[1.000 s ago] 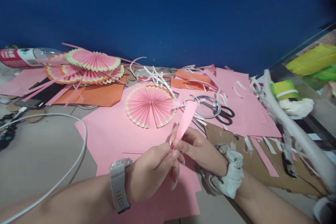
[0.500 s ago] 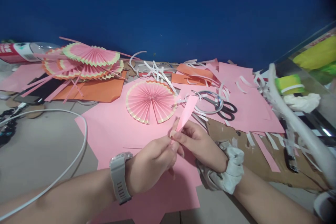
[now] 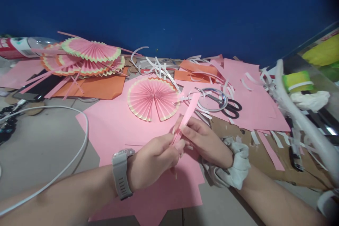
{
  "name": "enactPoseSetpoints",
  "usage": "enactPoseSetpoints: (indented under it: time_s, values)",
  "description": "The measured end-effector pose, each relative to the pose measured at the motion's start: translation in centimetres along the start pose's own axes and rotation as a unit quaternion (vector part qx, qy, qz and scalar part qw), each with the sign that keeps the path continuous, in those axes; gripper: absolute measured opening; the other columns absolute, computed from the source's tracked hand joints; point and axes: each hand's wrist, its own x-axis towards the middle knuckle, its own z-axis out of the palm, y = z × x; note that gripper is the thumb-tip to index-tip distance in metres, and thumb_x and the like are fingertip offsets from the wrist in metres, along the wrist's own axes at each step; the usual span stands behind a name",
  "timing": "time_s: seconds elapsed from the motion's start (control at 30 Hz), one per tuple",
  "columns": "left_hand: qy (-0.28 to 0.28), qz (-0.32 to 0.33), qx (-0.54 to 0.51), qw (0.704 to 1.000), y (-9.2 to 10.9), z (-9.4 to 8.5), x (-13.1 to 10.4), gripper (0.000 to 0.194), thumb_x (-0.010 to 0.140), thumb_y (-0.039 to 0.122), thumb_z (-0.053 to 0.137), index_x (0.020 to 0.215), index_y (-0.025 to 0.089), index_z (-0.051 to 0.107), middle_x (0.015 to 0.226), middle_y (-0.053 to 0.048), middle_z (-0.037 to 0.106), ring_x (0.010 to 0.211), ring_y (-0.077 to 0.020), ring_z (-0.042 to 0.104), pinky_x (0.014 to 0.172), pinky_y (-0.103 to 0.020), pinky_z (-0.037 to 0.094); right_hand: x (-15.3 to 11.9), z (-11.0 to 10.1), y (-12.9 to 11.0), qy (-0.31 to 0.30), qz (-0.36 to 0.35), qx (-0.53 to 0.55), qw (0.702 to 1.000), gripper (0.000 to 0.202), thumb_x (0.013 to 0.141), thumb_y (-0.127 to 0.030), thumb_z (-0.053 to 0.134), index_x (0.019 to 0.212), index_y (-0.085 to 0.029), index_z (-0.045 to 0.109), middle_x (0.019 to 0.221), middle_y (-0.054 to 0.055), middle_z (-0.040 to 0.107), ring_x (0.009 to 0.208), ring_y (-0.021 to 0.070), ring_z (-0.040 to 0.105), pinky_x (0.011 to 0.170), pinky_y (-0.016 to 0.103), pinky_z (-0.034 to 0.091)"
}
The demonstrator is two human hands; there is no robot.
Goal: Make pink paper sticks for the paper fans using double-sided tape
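Basically, narrow pink paper strip (image 3: 190,110), pinched.

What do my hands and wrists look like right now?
Both hands are bare, with no gloves or sleeves showing. A pale grey watch with a slotted strap circles the left wrist; a gathered, pale grey-green fabric scrunchie circles the right.

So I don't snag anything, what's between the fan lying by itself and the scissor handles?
White scraps, the raised end of the pink strip and a ring, in the head view.
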Motion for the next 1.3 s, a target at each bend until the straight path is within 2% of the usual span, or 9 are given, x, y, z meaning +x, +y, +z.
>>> enactPoseSetpoints:
  time_s: [0.1, 0.2, 0.5, 0.73, 0.9, 1.1, 1.3]
  values:
    - [0.049, -0.021, 0.035, 0.998, -0.11, 0.46, -0.14, 0.034, 0.091, 0.042, 0.037, 0.066, 0.019, 0.038, 0.054, 0.006, 0.033, 0.048, -0.0077, 0.033, 0.047, -0.022, 0.048, 0.03, 0.10, 0.07, 0.014, -0.007, -0.018, 1.000, 0.023, 0.085, -0.036, 0.055, 0.075, -0.016, 0.049, 0.053, -0.006, 0.046, 0.043, 0.0037, 0.039, 0.042, 0.017, 0.033]
    - [0.071, -0.005, 0.045, 0.996, -0.08, 0.84, -0.15, 0.038, 0.094, 0.039, 0.029, 0.063, 0.019, 0.037, 0.052, 0.006, 0.033, 0.048, -0.0089, 0.034, 0.049, -0.023, 0.049, 0.12, 0.12, 0.20, 0.023, -0.018, -0.028, 0.999, 0.021, 0.086, -0.035, 0.055, 0.077, -0.016, 0.051, 0.049, -0.007, 0.046, 0.040, 0.0037, 0.041, 0.040, 0.016, 0.033]
    - [0.073, -0.015, 0.026, 0.997, 0.03, 0.76, -0.01, 0.038, 0.094, 0.040, 0.028, 0.065, 0.019, 0.041, 0.047, 0.007, 0.032, 0.042, -0.0083, 0.032, 0.046, -0.024, 0.048, 0.02, 0.13, 0.23, 0.033, -0.027, -0.042, 0.998, 0.020, 0.089, -0.029, 0.052, 0.074, -0.015, 0.052, 0.047, -0.008, 0.050, 0.040, 0.0013, 0.046, 0.042, 0.012, 0.037]
    - [0.059, -0.029, 0.045, 0.997, 0.09, 0.58, 0.01, 0.034, 0.095, 0.038, 0.026, 0.076, 0.019, 0.048, 0.046, 0.007, 0.041, 0.037, -0.0075, 0.037, 0.047, -0.023, 0.043, -0.11, 0.20, 0.35, 0.060, -0.036, -0.057, 0.996, 0.023, 0.089, -0.031, 0.051, 0.072, -0.016, 0.050, 0.048, -0.008, 0.051, 0.040, 0.0023, 0.047, 0.042, 0.014, 0.037]
    - [0.073, -0.013, 0.060, 0.995, 0.15, 0.49, 0.00, 0.040, 0.095, 0.040, 0.026, 0.067, 0.018, 0.045, 0.047, 0.005, 0.044, 0.040, -0.0079, 0.042, 0.054, -0.024, 0.044, -0.11, 0.34, 0.43, 0.070, -0.040, -0.056, 0.995, 0.022, 0.089, -0.033, 0.050, 0.074, -0.017, 0.049, 0.048, -0.007, 0.049, 0.042, 0.0050, 0.047, 0.043, 0.018, 0.038]
    - [0.079, -0.032, 0.082, 0.993, 0.13, 0.53, -0.03, 0.040, 0.095, 0.045, 0.025, 0.076, 0.019, 0.050, 0.044, 0.005, 0.047, 0.039, -0.0095, 0.046, 0.051, -0.023, 0.042, -0.04, 0.32, 0.49, 0.080, -0.019, -0.033, 0.996, 0.023, 0.088, -0.036, 0.051, 0.073, -0.019, 0.047, 0.046, -0.008, 0.042, 0.042, 0.0073, 0.048, 0.043, 0.020, 0.038]
    - [0.057, -0.032, 0.074, 0.995, 0.01, 0.43, 0.06, 0.044, 0.095, 0.045, 0.024, 0.079, 0.018, 0.054, 0.047, 0.004, 0.052, 0.042, -0.0101, 0.048, 0.052, -0.023, 0.042, -0.02, 0.30, 0.44, 0.090, -0.020, -0.033, 0.995, 0.024, 0.087, -0.035, 0.052, 0.072, -0.018, 0.047, 0.045, -0.009, 0.040, 0.036, 0.0052, 0.045, 0.037, 0.017, 0.033]
